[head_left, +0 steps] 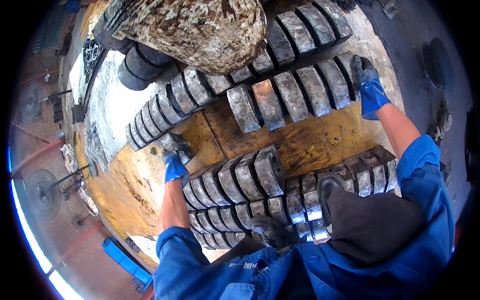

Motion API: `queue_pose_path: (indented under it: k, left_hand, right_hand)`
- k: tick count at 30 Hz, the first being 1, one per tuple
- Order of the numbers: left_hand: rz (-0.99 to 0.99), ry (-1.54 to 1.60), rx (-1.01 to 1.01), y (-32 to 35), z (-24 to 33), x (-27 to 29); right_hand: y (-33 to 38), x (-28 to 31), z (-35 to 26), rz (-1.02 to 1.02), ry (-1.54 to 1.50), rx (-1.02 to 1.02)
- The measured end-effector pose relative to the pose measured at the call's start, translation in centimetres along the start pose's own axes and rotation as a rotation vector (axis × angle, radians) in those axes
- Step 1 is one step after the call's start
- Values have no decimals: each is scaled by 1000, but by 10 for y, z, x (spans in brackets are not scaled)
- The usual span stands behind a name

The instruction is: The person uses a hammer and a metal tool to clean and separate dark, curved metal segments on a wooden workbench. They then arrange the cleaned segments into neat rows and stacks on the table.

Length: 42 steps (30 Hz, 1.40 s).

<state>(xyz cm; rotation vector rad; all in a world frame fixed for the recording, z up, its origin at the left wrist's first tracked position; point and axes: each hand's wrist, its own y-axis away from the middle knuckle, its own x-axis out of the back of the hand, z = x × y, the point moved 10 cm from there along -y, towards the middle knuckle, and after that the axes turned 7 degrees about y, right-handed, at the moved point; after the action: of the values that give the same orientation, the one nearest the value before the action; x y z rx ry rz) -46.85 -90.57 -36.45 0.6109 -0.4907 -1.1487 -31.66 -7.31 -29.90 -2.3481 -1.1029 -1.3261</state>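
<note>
Nearest stood the person in a blue work jacket (300,275) and dark trousers, both dark shoes planted on the near row of grey metal blocks (280,200): one shoe (270,231) toward the left, the other shoe (327,187) further right. These curved, ring-segment blocks stood on edge, packed face to face in two ranks, resting on a worn yellow-brown wooden tabletop (310,137). To the left of that row, the left hand (175,162), in a blue glove, was clenched on one loose metal piece (176,144), held just beside the end of the stack and above the bare boards. A strip of bare wood lay between the near row and the far row of blocks (295,95), which ran in a long arc across the platform. The right hand (367,82), also in a blue glove, was laid over the end block (347,72) at the right end of that far row, fingers curled on its top edge, grasping it. Beyond, a second rank of the same blocks curved toward the upper right. A large rusty, crusted drum (200,30) overhung the far rows. Dark cylinders (137,65) lay left of it. At far left, below the platform, a reddish floor (65,225) showed.
</note>
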Motion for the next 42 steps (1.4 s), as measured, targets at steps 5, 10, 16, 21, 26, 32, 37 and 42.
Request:
queue_pose_path:
  k: [5,10,16,21,26,32,37,42]
  left_hand:
    - [-109,-77,-111,64,-4,-89]
    - [-82,-504,-241,8,-38,-57]
    - [-309,-113,-486,83,97,-239]
    - [-277,-142,-262,111,66,-217]
    - [-44,-231,6,122,-31,-228]
    - [29,-359,-317,119,-30,-219]
    - [40,-510,-328,104,-59,-217]
    - [-12,-505,-216,112,-58,-199]
  right_hand:
    - [2,4,5,-31,-28,-48]
    - [-16,-17,-29,-23,-33,102]
    - [-8,-2,14,7,-17,-10]
    - [-2,-3,9,-15,-148,23]
    - [-12,-11,26,16,-63,27]
    - [0,-5,5,6,-202,-2]
    - [-3,-5,2,13,-78,39]
    - [-3,-1,1,25,-73,37]
